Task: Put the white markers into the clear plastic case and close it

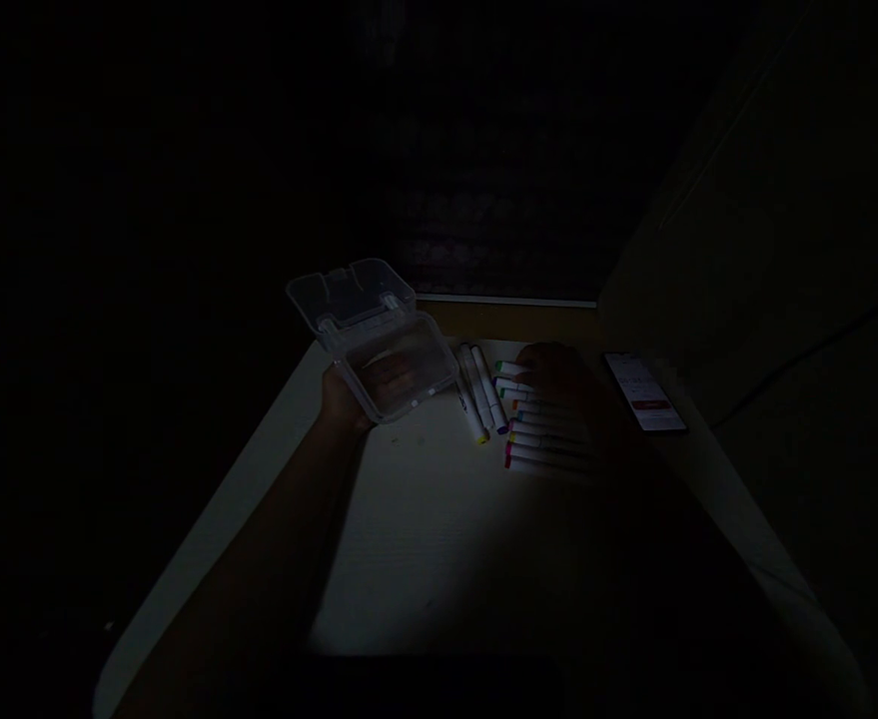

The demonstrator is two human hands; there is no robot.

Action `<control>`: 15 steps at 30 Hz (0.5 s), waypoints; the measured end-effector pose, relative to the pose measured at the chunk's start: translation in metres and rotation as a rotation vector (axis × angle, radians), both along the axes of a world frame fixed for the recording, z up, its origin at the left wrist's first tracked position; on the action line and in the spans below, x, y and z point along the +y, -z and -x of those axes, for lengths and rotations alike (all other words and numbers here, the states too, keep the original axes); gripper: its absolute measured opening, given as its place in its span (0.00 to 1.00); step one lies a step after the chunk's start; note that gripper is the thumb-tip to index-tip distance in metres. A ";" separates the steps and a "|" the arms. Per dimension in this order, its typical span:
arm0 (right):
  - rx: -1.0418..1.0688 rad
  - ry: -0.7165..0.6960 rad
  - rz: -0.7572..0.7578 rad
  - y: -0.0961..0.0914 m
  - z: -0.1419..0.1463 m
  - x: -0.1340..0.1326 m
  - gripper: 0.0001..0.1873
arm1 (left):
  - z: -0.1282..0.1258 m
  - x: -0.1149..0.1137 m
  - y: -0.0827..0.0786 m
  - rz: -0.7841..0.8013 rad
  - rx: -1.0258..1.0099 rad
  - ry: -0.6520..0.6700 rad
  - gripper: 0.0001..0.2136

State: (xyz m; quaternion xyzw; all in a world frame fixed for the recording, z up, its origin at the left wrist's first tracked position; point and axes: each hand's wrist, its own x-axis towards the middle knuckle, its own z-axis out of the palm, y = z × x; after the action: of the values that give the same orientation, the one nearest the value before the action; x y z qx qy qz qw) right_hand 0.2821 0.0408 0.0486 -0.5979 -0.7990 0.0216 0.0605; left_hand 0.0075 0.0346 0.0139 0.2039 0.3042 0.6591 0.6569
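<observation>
I saw the left hand (345,399), grip clamped on the clear box (401,369), lid thrown back, its mouth tilted toward the markers (547,434) rowed on the counter (424,519). The right hand (558,374) lay over them; its grip I couldn't tell in the dark.

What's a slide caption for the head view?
Dim desk: left hand holds open clear box, right hand on markers, phone alongside.

Pale table (424,539) bears a row of markers (550,439), loose markers (483,394) beside, and 1 phone (644,394).
</observation>
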 end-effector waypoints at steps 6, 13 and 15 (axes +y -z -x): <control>0.049 -0.008 -0.092 -0.032 0.005 -0.016 0.15 | -0.005 -0.006 -0.015 0.127 -0.018 0.002 0.23; 0.312 -0.099 -0.304 -0.056 0.009 -0.040 0.14 | -0.005 -0.010 -0.018 0.118 -0.019 -0.008 0.22; 0.371 -0.120 -0.389 -0.060 0.008 -0.046 0.14 | -0.004 -0.009 -0.016 0.110 -0.041 0.010 0.21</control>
State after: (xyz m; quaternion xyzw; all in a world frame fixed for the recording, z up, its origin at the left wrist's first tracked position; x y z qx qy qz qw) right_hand 0.2736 -0.0054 0.1082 -0.5124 -0.7974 -0.0194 0.3180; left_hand 0.0110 0.0255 0.0297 0.1554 0.3254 0.6420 0.6766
